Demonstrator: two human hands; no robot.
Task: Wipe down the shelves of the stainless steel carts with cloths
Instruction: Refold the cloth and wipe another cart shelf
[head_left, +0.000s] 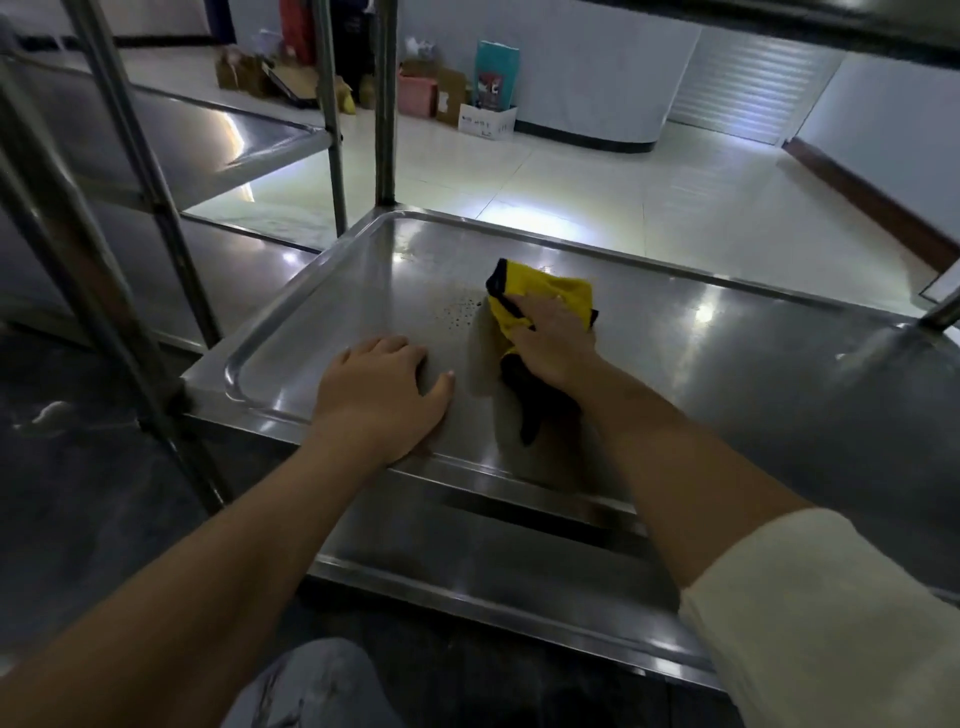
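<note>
Nearest to us, a knee in grey trousers (317, 686) sits low between our two bare forearms, and a cream sleeve (826, 613) covers our right upper arm. Beyond them lies the shallow stainless steel shelf with a raised rounded rim (322, 291), dull and streaked with light glare. Our left hand (382, 392) rests on it with the palm down, fingers loosely bent and holding nothing, close to the shelf's near rim. Just to the right of it, our right hand (553, 340) presses down on one crumpled yellow cloth with black edging (550, 291), the fingers curled over it. We count a single cloth; its long axis runs from a black tail by our right wrist away toward the far rim, the yellow end pointing away from us. A patch of dark specks (460, 312) marks the steel between the two hands, touching the cloth's left edge. Left of our left hand stands a second steel cart (208, 140), so we see two carts. Past the far rim spreads a pale tiled floor (597, 192), with several cardboard boxes (457, 98) against a white wall.
</note>
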